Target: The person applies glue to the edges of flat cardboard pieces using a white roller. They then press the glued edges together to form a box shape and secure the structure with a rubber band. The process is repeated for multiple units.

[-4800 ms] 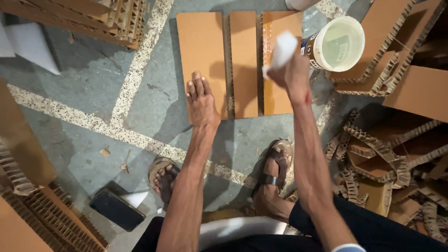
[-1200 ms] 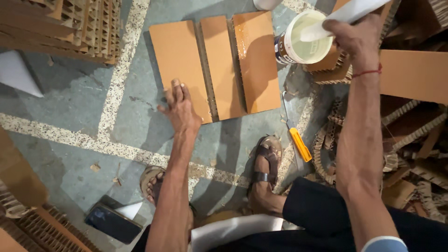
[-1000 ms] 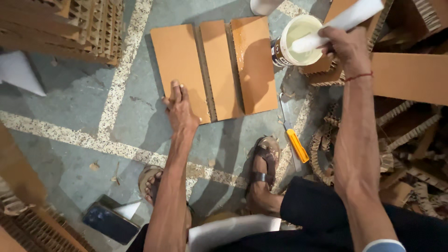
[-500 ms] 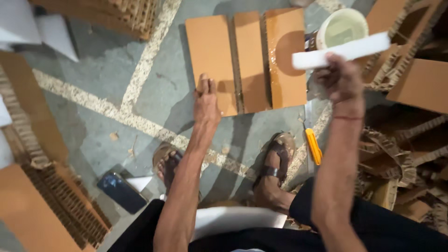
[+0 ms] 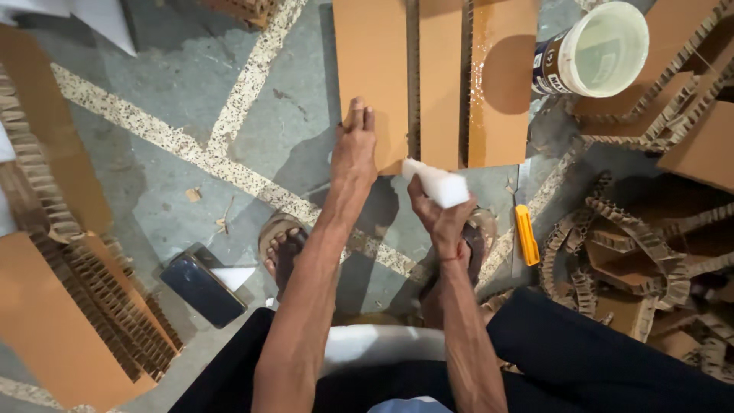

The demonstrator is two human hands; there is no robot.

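L hand (image 5: 354, 149) lies flat, fingers spread, pinning the leftmost cardboard strip (image 5: 372, 76) to the floor (image 5: 191, 99). R hand (image 5: 440, 218) is closed round a white applicator block (image 5: 436, 183), held just below the middle strip (image 5: 441, 84). Third strip (image 5: 501, 84) looks wet w/ glue; glue bucket (image 5: 600, 50) sits just right of it. Risk: block may drip on floor, or strips slide if L hand eases off. Yellow cutter (image 5: 526, 233) lies near the R foot.
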